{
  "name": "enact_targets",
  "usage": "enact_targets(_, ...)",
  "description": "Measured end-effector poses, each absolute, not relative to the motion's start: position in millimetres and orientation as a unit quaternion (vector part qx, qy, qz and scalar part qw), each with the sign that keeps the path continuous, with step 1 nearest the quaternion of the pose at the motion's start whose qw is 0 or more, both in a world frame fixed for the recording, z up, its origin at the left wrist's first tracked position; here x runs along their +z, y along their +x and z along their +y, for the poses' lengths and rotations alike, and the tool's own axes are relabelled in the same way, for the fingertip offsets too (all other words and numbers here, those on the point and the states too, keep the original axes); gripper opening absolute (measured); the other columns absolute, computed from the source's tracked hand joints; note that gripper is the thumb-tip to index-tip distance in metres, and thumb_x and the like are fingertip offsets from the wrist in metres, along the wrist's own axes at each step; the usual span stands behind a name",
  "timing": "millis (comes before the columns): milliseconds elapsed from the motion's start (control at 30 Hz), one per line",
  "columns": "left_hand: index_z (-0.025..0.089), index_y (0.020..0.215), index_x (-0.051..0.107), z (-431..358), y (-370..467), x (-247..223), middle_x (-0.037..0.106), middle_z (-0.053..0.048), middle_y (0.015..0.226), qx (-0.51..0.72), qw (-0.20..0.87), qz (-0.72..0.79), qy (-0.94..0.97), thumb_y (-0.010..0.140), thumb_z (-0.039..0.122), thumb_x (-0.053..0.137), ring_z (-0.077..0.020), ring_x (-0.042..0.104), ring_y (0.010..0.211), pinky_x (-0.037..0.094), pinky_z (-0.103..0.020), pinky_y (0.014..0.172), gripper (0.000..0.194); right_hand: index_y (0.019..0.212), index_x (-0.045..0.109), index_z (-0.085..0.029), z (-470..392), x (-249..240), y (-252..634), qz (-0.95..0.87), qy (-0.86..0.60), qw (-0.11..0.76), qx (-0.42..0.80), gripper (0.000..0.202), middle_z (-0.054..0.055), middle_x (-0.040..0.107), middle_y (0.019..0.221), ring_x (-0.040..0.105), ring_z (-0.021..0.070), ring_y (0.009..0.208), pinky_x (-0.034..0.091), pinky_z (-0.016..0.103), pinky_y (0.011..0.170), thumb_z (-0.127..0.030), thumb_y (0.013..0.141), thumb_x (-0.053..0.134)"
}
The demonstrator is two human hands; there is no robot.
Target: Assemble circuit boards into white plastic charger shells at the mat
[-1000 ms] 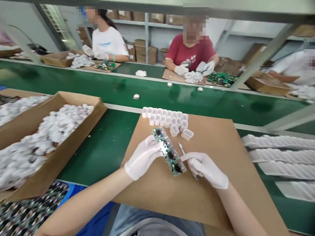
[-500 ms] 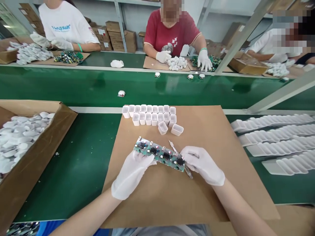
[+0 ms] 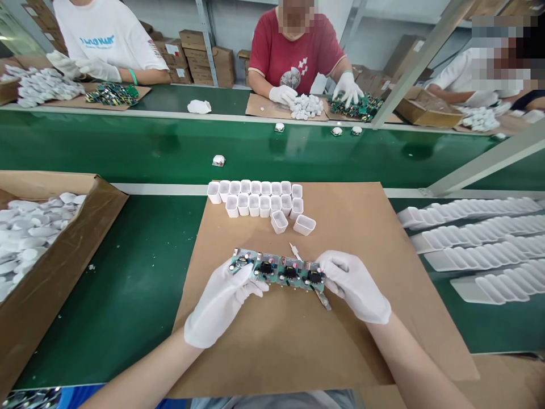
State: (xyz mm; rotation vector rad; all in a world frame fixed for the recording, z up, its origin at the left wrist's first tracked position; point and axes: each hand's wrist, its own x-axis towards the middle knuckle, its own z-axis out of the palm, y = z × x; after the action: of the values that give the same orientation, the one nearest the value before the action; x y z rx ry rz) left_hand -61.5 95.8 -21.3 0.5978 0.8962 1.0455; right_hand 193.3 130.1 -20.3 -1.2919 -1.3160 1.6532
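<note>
A green circuit board strip (image 3: 279,270) with black and white parts is held nearly level above the brown cardboard sheet (image 3: 272,352). My left hand (image 3: 223,301), in a white glove, grips its left end, thumb on top. At its right end, my gloved right hand (image 3: 351,284) pinches the board's edge. Beneath the board lies a thin white pen-like tool (image 3: 321,299), partly hidden by it. Beyond the board stand rows of small white open cups (image 3: 254,204), with two cups (image 3: 304,225) set apart nearer to me.
A cardboard box (image 3: 63,255) of white plastic pieces stands at the left. Stacked white cups (image 3: 489,258) lie in rows at the right. Across a green belt (image 3: 162,142) carrying small white items, several people work; one wears a red shirt (image 3: 293,62).
The board has turned from sloping down rightward to nearly level. My left hand has shifted slightly left, its thumb now over the board. Small items on the belt have moved right.
</note>
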Motion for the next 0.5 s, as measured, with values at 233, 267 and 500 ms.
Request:
enact_targets(233,0.016,0.096,0.067,95.3,-63.5,-20.0,0.070,-0.005,0.084,0.477,0.728,0.412,0.271,0.091,0.034,0.065,-0.0155,0.068,0.076,0.055,-0.023,0.070,0.019,0.073,0.060,-0.017,129.3,-16.4,187.7,-0.507,-0.507,0.316,0.622,0.046,-0.004,0.043,0.050,0.040,0.0095,0.039,0.032,0.022,0.035,-0.061,0.087,0.059)
enact_targets(267,0.017,0.096,0.067,94.9,-63.8,-19.9,0.070,-0.005,0.084,0.476,0.727,0.414,0.272,0.090,0.035,0.065,-0.0154,0.068,0.076,0.055,-0.023,0.070,0.019,0.073,0.060,-0.017,129.3,-16.3,187.6,-0.509,-0.507,0.314,0.621,0.047,-0.004,0.043,0.050,0.040,0.0095,0.038,0.032,0.022,0.035,-0.062,0.087,0.059)
enact_targets(500,0.016,0.094,0.066,93.7,-66.4,-17.3,0.071,-0.007,0.077,0.465,0.718,0.426,0.294,0.089,0.038,0.066,-0.0157,0.067,0.072,0.054,-0.022,0.066,0.023,0.060,0.048,-0.019,127.8,-17.7,187.8,-0.515,-0.507,0.307,0.619,0.053,-0.004,0.042,0.049,0.041,0.0095,0.038,0.033,0.023,0.035,-0.065,0.085,0.058)
